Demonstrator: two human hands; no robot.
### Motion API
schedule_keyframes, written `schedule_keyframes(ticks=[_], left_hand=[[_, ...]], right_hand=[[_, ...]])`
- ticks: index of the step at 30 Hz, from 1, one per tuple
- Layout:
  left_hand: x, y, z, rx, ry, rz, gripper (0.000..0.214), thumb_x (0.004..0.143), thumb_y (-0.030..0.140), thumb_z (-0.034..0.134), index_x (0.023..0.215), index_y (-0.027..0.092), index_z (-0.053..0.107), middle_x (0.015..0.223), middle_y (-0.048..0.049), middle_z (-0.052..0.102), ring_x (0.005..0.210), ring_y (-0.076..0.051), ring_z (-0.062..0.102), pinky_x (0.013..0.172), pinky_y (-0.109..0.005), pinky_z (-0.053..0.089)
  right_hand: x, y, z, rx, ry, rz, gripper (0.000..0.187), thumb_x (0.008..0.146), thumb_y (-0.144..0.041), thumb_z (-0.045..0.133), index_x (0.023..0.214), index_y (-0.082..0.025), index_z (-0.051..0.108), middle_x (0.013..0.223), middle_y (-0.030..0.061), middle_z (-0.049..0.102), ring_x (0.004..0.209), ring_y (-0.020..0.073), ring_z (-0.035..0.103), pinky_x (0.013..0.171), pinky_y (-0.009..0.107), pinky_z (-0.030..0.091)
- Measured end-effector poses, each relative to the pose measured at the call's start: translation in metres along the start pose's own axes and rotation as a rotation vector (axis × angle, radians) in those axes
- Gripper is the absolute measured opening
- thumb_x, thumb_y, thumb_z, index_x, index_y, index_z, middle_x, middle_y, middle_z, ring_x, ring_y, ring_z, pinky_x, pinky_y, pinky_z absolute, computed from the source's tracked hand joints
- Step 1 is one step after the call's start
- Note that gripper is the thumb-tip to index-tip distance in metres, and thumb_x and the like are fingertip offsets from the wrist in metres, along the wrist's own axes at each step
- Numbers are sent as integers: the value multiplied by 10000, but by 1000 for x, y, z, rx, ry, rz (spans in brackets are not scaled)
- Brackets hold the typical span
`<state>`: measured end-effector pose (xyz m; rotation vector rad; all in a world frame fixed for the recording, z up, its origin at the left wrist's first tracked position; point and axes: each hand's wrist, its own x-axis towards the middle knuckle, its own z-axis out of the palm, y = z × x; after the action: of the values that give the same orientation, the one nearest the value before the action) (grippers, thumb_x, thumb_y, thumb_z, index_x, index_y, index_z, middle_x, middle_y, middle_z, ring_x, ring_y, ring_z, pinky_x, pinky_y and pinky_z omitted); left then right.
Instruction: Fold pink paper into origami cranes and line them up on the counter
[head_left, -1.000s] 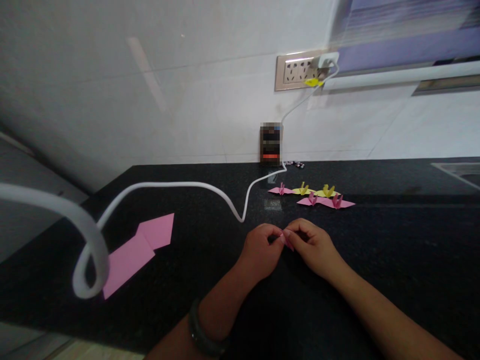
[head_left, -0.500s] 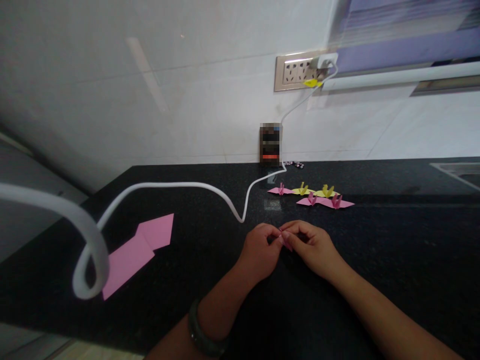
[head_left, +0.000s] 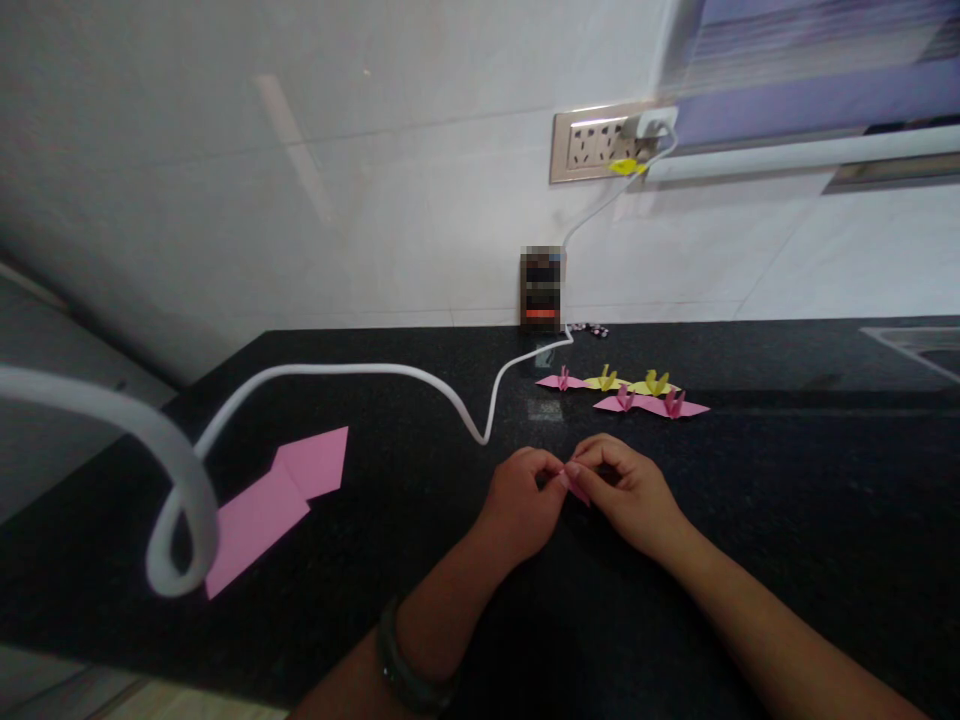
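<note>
Between my fingertips is a small folded piece of pink paper, mostly hidden by the fingers. My left hand pinches it from the left, thumb against forefinger. From the other side my right hand grips the same paper, its thumb close to the left fingertips. Just beyond the hands, pink paper cranes and yellow paper cranes stand in two rows with their wings spread. Flat pink paper sheets lie overlapping on the left.
A thick white cable loops across the black countertop and in front of the pink sheets. A blurred-out dark device leans on the wall. Above it is a socket panel with a white plug. A sink edge shows at the right.
My right hand's fingers have shifted slightly up, and a little more of the pink paper shows below the fingertips. My left hand has barely moved.
</note>
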<state>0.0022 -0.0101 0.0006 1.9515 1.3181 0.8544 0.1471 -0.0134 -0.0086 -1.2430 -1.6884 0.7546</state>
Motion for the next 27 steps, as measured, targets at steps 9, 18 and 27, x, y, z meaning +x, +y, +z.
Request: schedule_keyframes(ticks=[9,18,27], left_hand=[[0,3,-2,-38,13,-46,184,731,275,443,718,156,582,730,-24,580,689,-113,514,634,-240,394],[1,4,-2,-29,42,-41,173,717,271,466,702,156,594,712,-16,580,671,-107,511,622,-232,386],[0,5,-1,-75,25,-65,164,718,270,465,702,153,578,711,-18,580,675,-108,513,631,-239,398]], right_hand=[[-2,-1,5,169,-21,183,125,718,-295,517,790,-195,496,619,-7,520,529,107,490,489,234,413],[-1,-1,3,97,-50,166,147,735,-313,484,769,-179,535,627,5,554,557,118,510,502,235,406],[-2,-5,1,-7,-63,100,136,765,-270,430,721,-184,525,612,-1,534,568,118,495,539,235,395]])
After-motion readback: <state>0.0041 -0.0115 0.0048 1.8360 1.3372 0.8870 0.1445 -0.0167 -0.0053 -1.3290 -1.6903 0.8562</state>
